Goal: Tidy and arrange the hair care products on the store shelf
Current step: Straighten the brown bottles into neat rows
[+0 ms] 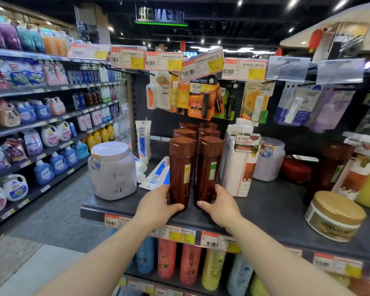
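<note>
Two tall brown bottles stand upright side by side at the front of the dark shelf (265, 212). My left hand (156, 204) grips the base of the left brown bottle (181, 167). My right hand (219, 207) grips the base of the right brown bottle (208, 165). Behind them, more brown bottles (185, 132) stand in two rows running back. A white jar (112, 169) sits to the left, with blue-white tubes (156, 175) lying flat beside it. White and orange bottle packs (239, 165) stand to the right.
A gold-lidded jar (335, 214) sits at the front right, with a brown bottle (331, 167) and another white pack behind it. Lip balm cards (203, 99) hang above on hooks. Coloured bottles (189, 265) fill the shelf below. A detergent aisle (30, 124) runs along the left.
</note>
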### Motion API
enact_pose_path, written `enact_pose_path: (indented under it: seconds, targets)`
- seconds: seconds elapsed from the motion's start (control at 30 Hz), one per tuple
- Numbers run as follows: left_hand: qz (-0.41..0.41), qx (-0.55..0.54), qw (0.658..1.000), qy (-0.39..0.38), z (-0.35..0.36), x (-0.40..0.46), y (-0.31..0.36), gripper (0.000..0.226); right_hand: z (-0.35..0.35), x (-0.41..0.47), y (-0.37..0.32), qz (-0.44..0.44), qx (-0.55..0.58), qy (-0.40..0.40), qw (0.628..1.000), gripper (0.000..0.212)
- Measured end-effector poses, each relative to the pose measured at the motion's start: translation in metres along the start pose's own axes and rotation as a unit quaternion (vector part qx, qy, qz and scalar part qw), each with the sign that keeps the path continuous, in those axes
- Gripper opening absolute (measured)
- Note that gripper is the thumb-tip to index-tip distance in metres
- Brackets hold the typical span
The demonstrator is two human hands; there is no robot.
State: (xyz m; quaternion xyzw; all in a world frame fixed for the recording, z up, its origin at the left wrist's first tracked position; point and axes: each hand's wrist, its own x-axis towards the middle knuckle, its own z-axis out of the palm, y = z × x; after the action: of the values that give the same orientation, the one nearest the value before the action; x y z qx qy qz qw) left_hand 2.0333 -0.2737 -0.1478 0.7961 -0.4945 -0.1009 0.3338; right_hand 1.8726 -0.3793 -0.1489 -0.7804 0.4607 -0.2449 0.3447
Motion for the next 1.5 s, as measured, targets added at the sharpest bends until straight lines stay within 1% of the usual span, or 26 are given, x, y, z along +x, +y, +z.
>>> enact_pose_path:
  seconds: [0.23, 0.33, 0.5, 0.97, 1.2, 1.37, 1.5]
  targets:
    - [-0.001, 0.0, 1.0, -0.008, 0.0, -0.001, 0.0, 0.051, -0.001, 0.001, -0.002, 0.003, -0.01, -0.003, 1.0, 0.051]
    - [-0.007, -0.012, 1.0, -0.004, 0.0, -0.001, 0.0, 0.047, 0.0, 0.003, -0.003, 0.0, -0.011, -0.004, 1.0, 0.047]
    - [-0.005, -0.021, 1.0, 0.002, 0.001, -0.005, 0.0, 0.048, 0.001, 0.004, -0.005, 0.005, -0.015, -0.002, 1.0, 0.045]
    - [-0.007, -0.015, 1.0, -0.002, 0.0, -0.008, 0.002, 0.048, 0.001, 0.0, -0.01, 0.027, -0.016, 0.005, 0.999, 0.052]
    - [-0.022, -0.015, 0.999, -0.03, -0.002, -0.004, -0.001, 0.059, -0.008, -0.005, -0.009, 0.049, 0.046, 0.016, 0.998, 0.059]
    - [-0.035, -0.023, 0.999, -0.009, -0.005, -0.007, 0.002, 0.07, -0.016, -0.012, -0.005, 0.051, 0.078, 0.013, 0.996, 0.065]
    - [-0.04, -0.032, 0.999, 0.011, -0.007, -0.013, 0.004, 0.073, -0.024, -0.019, -0.002, 0.031, 0.066, 0.015, 0.997, 0.06]
